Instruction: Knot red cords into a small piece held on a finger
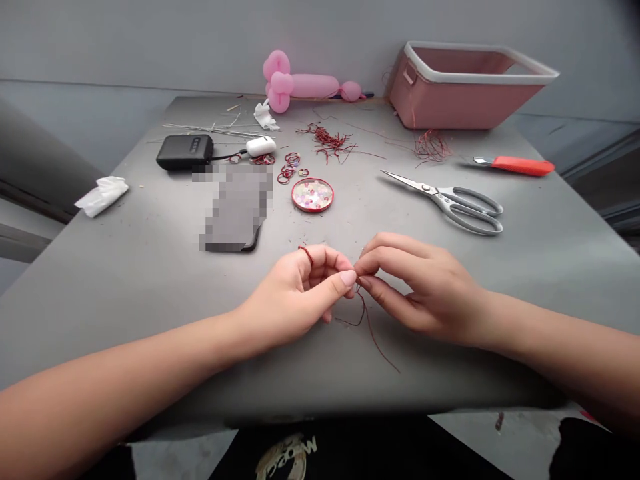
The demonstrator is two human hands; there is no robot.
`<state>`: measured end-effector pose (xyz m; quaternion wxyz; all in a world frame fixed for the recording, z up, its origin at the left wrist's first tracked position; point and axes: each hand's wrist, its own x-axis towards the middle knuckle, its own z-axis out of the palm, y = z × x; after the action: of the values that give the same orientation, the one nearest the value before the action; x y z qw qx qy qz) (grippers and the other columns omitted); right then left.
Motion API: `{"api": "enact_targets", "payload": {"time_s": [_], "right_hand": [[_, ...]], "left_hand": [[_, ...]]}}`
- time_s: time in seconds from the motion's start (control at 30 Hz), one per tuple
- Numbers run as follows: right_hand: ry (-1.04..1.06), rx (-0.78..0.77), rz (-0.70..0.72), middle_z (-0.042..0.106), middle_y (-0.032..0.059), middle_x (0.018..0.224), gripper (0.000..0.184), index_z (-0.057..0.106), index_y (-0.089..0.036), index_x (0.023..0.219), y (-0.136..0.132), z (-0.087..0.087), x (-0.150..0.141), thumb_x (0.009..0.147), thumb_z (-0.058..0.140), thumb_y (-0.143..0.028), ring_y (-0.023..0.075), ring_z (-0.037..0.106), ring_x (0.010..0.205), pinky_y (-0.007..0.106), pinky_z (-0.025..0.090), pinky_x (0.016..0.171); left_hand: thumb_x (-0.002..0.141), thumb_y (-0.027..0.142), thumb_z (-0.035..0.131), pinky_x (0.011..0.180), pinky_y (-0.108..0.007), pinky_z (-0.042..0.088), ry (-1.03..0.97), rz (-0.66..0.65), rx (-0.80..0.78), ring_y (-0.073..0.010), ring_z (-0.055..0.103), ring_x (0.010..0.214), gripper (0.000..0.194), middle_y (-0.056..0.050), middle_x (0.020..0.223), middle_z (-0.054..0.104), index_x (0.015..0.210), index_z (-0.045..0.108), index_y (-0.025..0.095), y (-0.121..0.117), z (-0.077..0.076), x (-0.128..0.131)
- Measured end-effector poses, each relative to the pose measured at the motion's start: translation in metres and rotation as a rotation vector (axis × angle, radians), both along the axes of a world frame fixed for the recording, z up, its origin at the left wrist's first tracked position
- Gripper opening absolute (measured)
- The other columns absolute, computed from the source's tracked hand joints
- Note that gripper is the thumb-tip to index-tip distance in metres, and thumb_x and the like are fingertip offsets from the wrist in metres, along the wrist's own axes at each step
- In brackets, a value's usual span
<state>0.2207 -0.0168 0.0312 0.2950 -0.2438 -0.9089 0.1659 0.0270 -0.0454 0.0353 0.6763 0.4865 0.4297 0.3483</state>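
Near the front of the table, my left hand [305, 287] and my right hand [423, 283] meet at the fingertips. Both pinch a thin dark red cord [367, 317], whose loose ends hang below onto the table. The exact spot where the cord is held is hidden by the fingers. Around my left index finger sits a dark red ring [306, 255]. Beyond the hands stands a small round red-rimmed dish [313, 195] of pale and pinkish beads. Several small red cord rings [286, 175] lie just behind the dish.
Grey scissors [450, 200] and a red utility knife [523, 165] lie at right. Behind them are tangled red cord [433, 147] and a pink bin [450, 100]. Cord scraps [330, 139] and a pink balloon figure [310, 85] lie farther back. At left are a phone [235, 210], black power bank [185, 152] and tissue [103, 195].
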Motion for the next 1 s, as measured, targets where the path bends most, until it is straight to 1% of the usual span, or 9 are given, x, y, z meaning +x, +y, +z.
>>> {"api": "enact_targets", "payload": {"time_s": [0.1,0.2,0.33,0.5,0.6,0.73,0.8,0.87,1.0], "right_hand": [[-0.050,0.288,-0.016,0.058,0.0059,0.077,0.015,0.057,-0.020,0.089,0.000,-0.002,0.001,0.089,0.047,-0.008,0.0167,0.051,0.069,0.031,0.048,0.063],[-0.096,0.469,-0.019,0.058,0.0080,0.082,0.018,0.057,-0.020,0.090,0.000,-0.003,0.004,0.087,0.048,-0.004,0.0197,0.052,0.075,0.036,0.051,0.069],[-0.129,0.522,-0.018,0.059,0.0074,0.089,0.021,0.060,-0.024,0.091,0.000,-0.006,0.010,0.090,0.045,-0.008,0.0220,0.055,0.086,0.039,0.052,0.076],[-0.166,0.520,-0.023,0.060,0.0061,0.088,0.022,0.061,-0.025,0.087,0.000,-0.009,0.011,0.091,0.044,-0.011,0.0213,0.057,0.084,0.038,0.052,0.075],[-0.101,0.482,-0.068,0.063,0.0063,0.094,0.020,0.060,-0.026,0.093,-0.006,-0.003,0.009,0.089,0.050,-0.010,0.0222,0.059,0.088,0.040,0.051,0.080],[0.040,0.269,-0.306,0.063,0.0090,0.097,0.010,0.061,-0.025,0.097,-0.016,0.017,0.005,0.090,0.055,-0.020,0.0240,0.062,0.091,0.041,0.051,0.080],[0.045,0.092,-0.275,0.064,0.0082,0.092,0.006,0.062,-0.025,0.095,-0.016,0.026,0.004,0.090,0.057,-0.025,0.0231,0.063,0.089,0.039,0.051,0.079],[0.021,-0.017,-0.176,0.066,0.0068,0.092,0.008,0.064,-0.025,0.095,-0.013,0.028,0.005,0.090,0.059,-0.027,0.0220,0.063,0.089,0.037,0.051,0.080],[0.019,-0.080,-0.041,0.067,0.0056,0.090,0.007,0.066,-0.024,0.092,0.001,0.019,0.006,0.091,0.060,-0.025,0.0194,0.061,0.086,0.036,0.049,0.081]], "left_hand": [[0.086,0.023,0.061,0.050,-0.016,0.046,0.081,-0.010,0.018,-0.0050,0.051,0.054,0.010,0.003,0.068,0.057,0.084,0.056,0.014,0.000,0.000,0.000],[0.087,0.024,0.059,0.053,-0.018,0.047,0.130,-0.048,0.028,-0.0057,0.052,0.055,0.012,0.003,0.067,0.057,0.081,0.056,0.014,-0.001,0.002,0.000],[0.085,0.024,0.061,0.056,-0.020,0.049,0.121,-0.100,-0.024,-0.0064,0.053,0.053,0.015,0.002,0.066,0.060,0.074,0.056,0.015,0.000,0.003,-0.001],[0.085,0.024,0.062,0.063,-0.023,0.054,0.114,-0.147,-0.096,-0.0095,0.062,0.060,0.015,-0.003,0.068,0.068,0.075,0.061,0.013,0.000,0.004,-0.001],[0.088,0.025,0.059,0.071,-0.025,0.057,0.087,-0.114,-0.038,-0.0117,0.067,0.069,0.015,-0.006,0.075,0.072,0.079,0.061,0.013,-0.005,0.002,-0.001],[0.090,0.026,0.058,0.081,-0.028,0.057,0.034,-0.030,0.201,-0.0141,0.069,0.083,0.013,-0.007,0.087,0.073,0.088,0.061,0.014,-0.012,-0.005,0.001],[0.090,0.024,0.059,0.083,-0.028,0.056,0.033,-0.009,0.357,-0.0148,0.068,0.088,0.010,-0.007,0.089,0.071,0.089,0.063,0.015,-0.011,-0.010,0.001],[0.088,0.021,0.060,0.083,-0.028,0.056,0.031,0.020,0.496,-0.0148,0.065,0.091,0.006,-0.006,0.092,0.067,0.087,0.065,0.016,-0.008,-0.014,0.000],[0.084,0.019,0.063,0.081,-0.028,0.056,0.109,0.065,0.584,-0.0136,0.061,0.091,0.005,-0.005,0.096,0.055,0.083,0.068,0.018,0.001,-0.020,-0.004]]}}
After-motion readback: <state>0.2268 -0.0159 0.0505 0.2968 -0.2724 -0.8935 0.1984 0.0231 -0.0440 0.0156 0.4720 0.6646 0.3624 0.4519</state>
